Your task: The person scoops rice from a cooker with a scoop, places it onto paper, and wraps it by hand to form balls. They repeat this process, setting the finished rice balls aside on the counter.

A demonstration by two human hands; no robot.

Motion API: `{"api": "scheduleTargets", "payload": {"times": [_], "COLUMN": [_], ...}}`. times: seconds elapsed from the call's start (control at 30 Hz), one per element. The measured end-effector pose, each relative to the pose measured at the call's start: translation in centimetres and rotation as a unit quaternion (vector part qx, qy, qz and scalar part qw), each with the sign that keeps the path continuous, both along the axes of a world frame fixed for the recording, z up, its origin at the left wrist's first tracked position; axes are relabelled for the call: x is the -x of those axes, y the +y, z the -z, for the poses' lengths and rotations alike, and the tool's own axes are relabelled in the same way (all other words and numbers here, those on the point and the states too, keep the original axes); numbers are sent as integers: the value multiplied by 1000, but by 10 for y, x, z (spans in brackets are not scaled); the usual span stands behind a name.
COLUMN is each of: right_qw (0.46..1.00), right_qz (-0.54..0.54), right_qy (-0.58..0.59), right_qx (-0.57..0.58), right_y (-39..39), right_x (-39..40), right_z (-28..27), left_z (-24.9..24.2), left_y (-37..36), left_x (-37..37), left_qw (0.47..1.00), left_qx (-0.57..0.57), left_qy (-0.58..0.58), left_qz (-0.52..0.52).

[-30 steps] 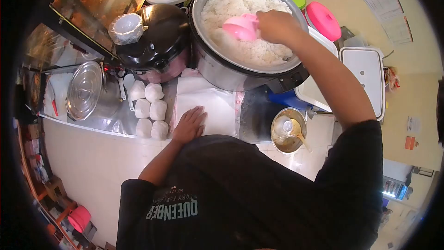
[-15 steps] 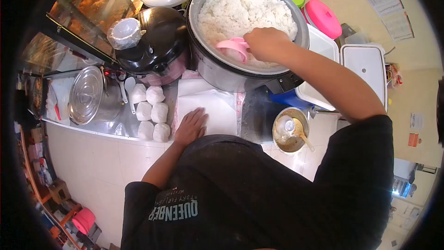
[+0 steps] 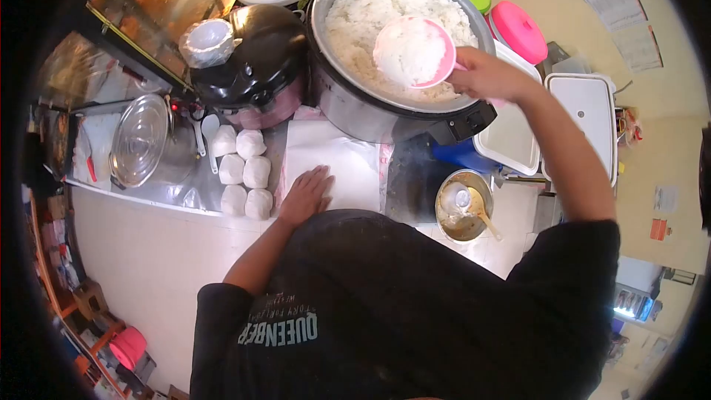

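Pink is being shown by the scoop at the right hand, white by its rice. Under the left hand, plain white is being shown by upper paper.

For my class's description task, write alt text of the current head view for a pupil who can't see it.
A person's right hand holds a pink scoop heaped with white rice above a large open pot of rice. The left hand rests on white paper in front, beside six white bundles in two columns.
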State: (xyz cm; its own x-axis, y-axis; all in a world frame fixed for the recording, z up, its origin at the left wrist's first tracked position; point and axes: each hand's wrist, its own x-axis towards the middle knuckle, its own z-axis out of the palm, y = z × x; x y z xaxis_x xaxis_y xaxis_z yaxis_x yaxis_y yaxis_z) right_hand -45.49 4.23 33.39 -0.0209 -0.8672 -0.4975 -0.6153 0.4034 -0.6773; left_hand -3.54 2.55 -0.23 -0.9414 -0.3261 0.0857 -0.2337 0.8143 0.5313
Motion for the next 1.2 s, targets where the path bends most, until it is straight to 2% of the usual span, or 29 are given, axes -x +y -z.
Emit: {"api": "scheduleTargets", "payload": {"times": [0.03, 0.1, 0.13, 0.17, 0.23, 0.3, 0.37, 0.4, 0.43, 0.47, 0.5, 0.57, 0.77, 0.87, 0.97, 1.07, 1.2], "right_qw": [993, 954, 928, 918, 868, 832, 866, 926, 965, 946, 950, 940, 951, 953, 966, 951, 939], "right_qz": [76, 185, 213, 231, 274, 330, 329, 291, 185, 96, -33, -40, 16, 26, 39, 161, 314], "right_qy": [-80, -236, -296, -306, -402, -431, -341, -180, 16, 225, 297, 310, 298, 286, 220, 159, 53], "right_qx": [-42, -7, 74, 103, 100, 112, 158, 158, 185, 211, 92, 138, 84, 92, 128, 212, 131], "right_y": [12, 44, 59, 70, 96, 111, 121, 124, 125, 126, 128, 138, 130, 133, 134, 153, 191], "right_x": [-14, -67, -93, -121, -158, -195, -215, -218, -226, -235, -239, -252, -276, -270, -257, -234, -200], "right_z": [-1, -4, 11, 17, 49, 81, 138, 170, 199, 228, 261, 298, 289, 290, 284, 279, 269], "left_z": [1, 1, 1, -14, -37, -31, -15, -14, -12, -11, -10, -9, 10, 3, 0, -9, -7], "left_y": [-2, -9, -12, -12, -13, -3, 9, 10, 11, 13, 16, 16, 15, 9, 2, 0, 2], "left_x": [0, -3, -10, -14, -25, -47, -66, -69, -68, -68, -69, -68, -71, -70, -68, -72, -80], "left_qw": [1000, 995, 990, 988, 991, 992, 991, 991, 990, 989, 991, 992, 993, 994, 995, 997, 995], "left_qx": [-14, -84, -124, -117, -97, -105, -129, -126, -122, -120, -107, -76, -35, -51, -75, -44, -66], "left_qy": [2, 50, 68, 89, 85, 69, 27, 43, 59, 73, 79, 96, 110, 97, 69, 53, 39], "left_qz": [3, 8, 7, -39, -34, -30, -31, -33, -34, -34, -34, -34, -21, -7, 17, 46, 58]}}
